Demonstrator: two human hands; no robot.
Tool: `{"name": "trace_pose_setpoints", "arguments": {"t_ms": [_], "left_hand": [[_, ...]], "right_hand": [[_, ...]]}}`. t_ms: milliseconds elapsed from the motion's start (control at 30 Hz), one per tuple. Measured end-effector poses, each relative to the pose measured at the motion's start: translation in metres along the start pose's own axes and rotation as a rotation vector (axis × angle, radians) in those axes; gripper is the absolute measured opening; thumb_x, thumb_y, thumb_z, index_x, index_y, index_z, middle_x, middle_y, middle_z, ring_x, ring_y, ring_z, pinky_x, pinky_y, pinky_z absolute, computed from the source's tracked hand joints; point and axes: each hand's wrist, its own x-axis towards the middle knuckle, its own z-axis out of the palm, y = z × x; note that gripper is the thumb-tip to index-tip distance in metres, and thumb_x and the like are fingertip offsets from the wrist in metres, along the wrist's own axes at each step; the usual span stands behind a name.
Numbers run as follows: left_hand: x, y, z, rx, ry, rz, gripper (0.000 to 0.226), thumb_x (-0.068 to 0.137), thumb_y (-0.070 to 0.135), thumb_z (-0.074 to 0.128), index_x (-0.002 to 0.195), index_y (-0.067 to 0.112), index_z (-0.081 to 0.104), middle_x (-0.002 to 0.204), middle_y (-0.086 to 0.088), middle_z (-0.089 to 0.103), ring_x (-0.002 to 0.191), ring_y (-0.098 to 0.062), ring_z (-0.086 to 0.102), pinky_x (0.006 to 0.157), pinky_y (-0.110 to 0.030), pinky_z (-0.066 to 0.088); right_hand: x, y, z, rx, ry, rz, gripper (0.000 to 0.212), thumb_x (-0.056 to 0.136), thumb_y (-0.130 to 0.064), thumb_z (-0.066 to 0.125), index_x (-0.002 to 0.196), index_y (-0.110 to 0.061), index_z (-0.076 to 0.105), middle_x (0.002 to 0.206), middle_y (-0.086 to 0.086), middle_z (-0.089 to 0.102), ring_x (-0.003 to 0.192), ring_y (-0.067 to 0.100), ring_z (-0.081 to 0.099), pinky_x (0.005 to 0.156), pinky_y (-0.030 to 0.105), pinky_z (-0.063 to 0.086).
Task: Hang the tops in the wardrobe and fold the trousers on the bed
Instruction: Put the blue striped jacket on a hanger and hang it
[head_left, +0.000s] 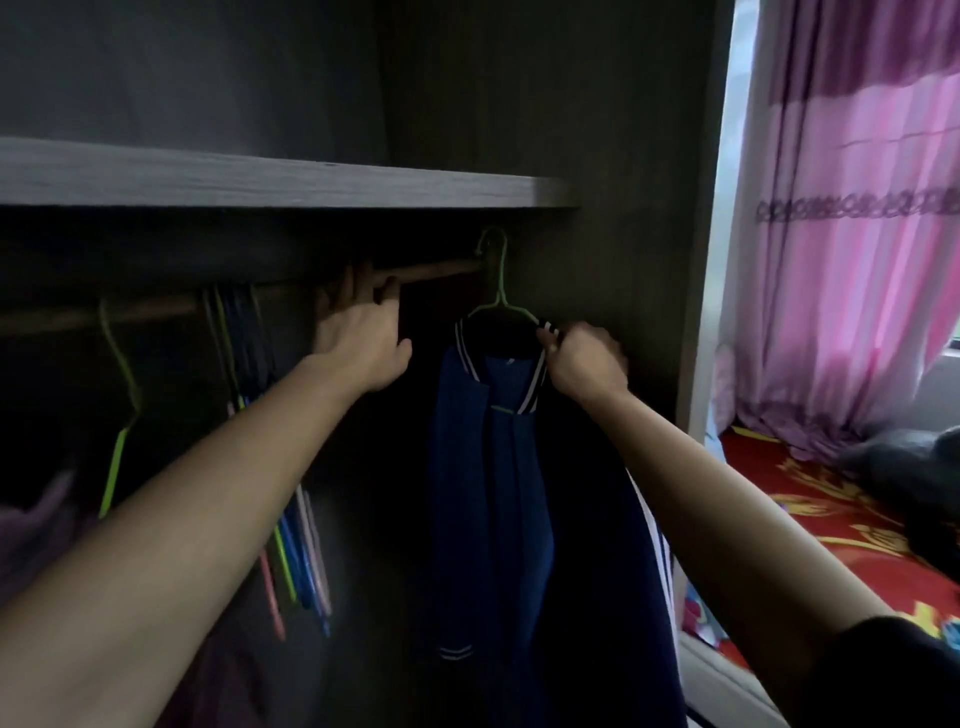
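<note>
So the person is standing right at the open wardrobe (623, 156) with both arms up. The blue jacket (488, 467) with the striped collar sits on a green hanger (498, 291), whose hook is over the wooden rail (441, 270) at the far right end, just under the shelf (260, 179), around 12 o'clock from the middle of the view.

The right hand (587, 364) is at roughly 3 o'clock of the jacket's collar, touching it. Its fingers are curled tight and pinch the striped collar edge right where the hanger's right shoulder ends. The left hand (363, 338) is off at about 9 o'clock from the hanger, apart from the jacket, with its fingers hooked up over the rail and the thumb hanging loose below. It's pretty dark in there, so the fingertips are hard to make out.

The jacket's long axis runs straight up and down: collar at 12 o'clock, hem at 6 o'clock, front facing the camera and hanging open.

Further along the rail toward 9 o'clock there's a bunch of spare hangers (291, 530) in mixed colours, tilted and dangling. Out past the wardrobe side at 3 to 4 o'clock is the bed (810, 499) with a red patterned cover, some dark clothing (909, 467) lying on it, and a pink curtain (857, 260) behind
</note>
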Motion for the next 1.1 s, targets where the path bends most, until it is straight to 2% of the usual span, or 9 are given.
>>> {"name": "trace_pose_setpoints", "arguments": {"t_ms": [100,300,467,533,600,700,800,900,1100], "left_hand": [[0.017,-0.006,0.012,0.083,0.059,-0.003,0.089,0.087,0.043,0.063,0.156,0.012,0.014,0.162,-0.020,0.001,0.149,-0.036,0.000,0.116,-0.060,-0.001],[0.028,-0.020,0.037,0.101,0.134,-0.002,0.107,0.068,0.042,0.076,0.154,0.007,0.021,0.159,-0.018,0.019,0.147,-0.035,0.013,0.116,-0.061,-0.001],[0.033,-0.026,0.039,0.063,0.115,0.004,0.110,0.067,0.042,0.075,0.155,0.009,0.018,0.162,-0.017,0.011,0.149,-0.033,0.005,0.116,-0.061,-0.006],[0.033,-0.024,0.032,0.030,0.077,-0.027,0.104,0.072,0.044,0.072,0.155,0.011,0.019,0.162,-0.015,0.011,0.150,-0.032,0.005,0.117,-0.060,-0.006],[0.031,-0.018,0.020,-0.089,0.031,-0.062,0.089,0.079,0.045,0.067,0.152,0.013,0.026,0.161,-0.015,0.017,0.149,-0.032,0.012,0.119,-0.053,0.001],[0.006,0.004,0.008,-0.541,0.064,-0.155,0.061,0.092,0.046,0.055,0.143,0.014,0.043,0.146,-0.014,0.044,0.135,-0.034,0.039,0.110,-0.035,0.028],[-0.052,0.039,0.022,-0.702,0.240,-0.160,0.061,0.096,0.051,0.042,0.148,0.019,0.039,0.157,-0.009,0.031,0.146,-0.029,0.022,0.118,-0.054,0.018],[-0.128,0.074,0.053,-0.829,0.361,-0.052,0.056,0.099,0.048,0.041,0.146,0.018,0.043,0.158,-0.008,0.030,0.147,-0.025,0.021,0.117,-0.053,0.022],[-0.262,0.145,0.116,-0.859,0.027,0.068,0.059,0.097,0.046,0.041,0.146,0.014,0.044,0.158,-0.012,0.032,0.146,-0.029,0.025,0.115,-0.056,0.024]], "right_hand": [[0.033,-0.011,0.023,0.058,-0.058,0.026,0.035,0.100,-0.051,0.046,0.094,-0.021,0.063,0.091,0.004,0.064,0.063,0.016,0.049,0.054,0.027,0.034],[0.053,-0.011,0.077,-0.089,-0.275,-0.052,0.033,0.102,-0.045,0.044,0.093,-0.018,0.060,0.097,0.004,0.064,0.064,0.011,0.046,0.061,0.026,0.043],[0.043,-0.012,0.078,-0.112,-0.219,-0.141,0.042,0.101,-0.049,0.043,0.124,-0.015,0.054,0.119,0.009,0.062,0.096,0.026,0.061,0.069,0.029,0.044],[0.031,-0.013,0.070,-0.067,-0.170,-0.204,0.043,0.100,-0.048,0.045,0.125,-0.013,0.050,0.121,0.014,0.059,0.102,0.032,0.060,0.076,0.036,0.050],[0.013,-0.014,0.058,-0.037,-0.074,-0.263,0.042,0.100,-0.046,0.047,0.124,-0.012,0.050,0.119,0.016,0.057,0.102,0.035,0.059,0.075,0.037,0.049],[-0.023,-0.010,0.041,-0.038,0.086,-0.345,0.041,0.100,-0.045,0.046,0.127,-0.015,0.052,0.116,0.014,0.058,0.102,0.034,0.058,0.074,0.039,0.047],[-0.079,0.008,0.032,-0.032,0.139,-0.372,0.037,0.100,-0.041,0.049,0.126,-0.015,0.057,0.119,0.010,0.059,0.106,0.030,0.057,0.082,0.040,0.048],[-0.151,0.051,0.028,-0.079,0.183,-0.398,0.027,0.098,-0.034,0.054,0.116,-0.015,0.062,0.110,0.007,0.061,0.099,0.028,0.059,0.083,0.040,0.050],[-0.303,0.171,0.008,-0.338,-0.073,-0.121,0.037,0.095,-0.035,0.057,0.127,-0.016,0.058,0.126,0.006,0.055,0.110,0.029,0.057,0.089,0.039,0.047]]}}
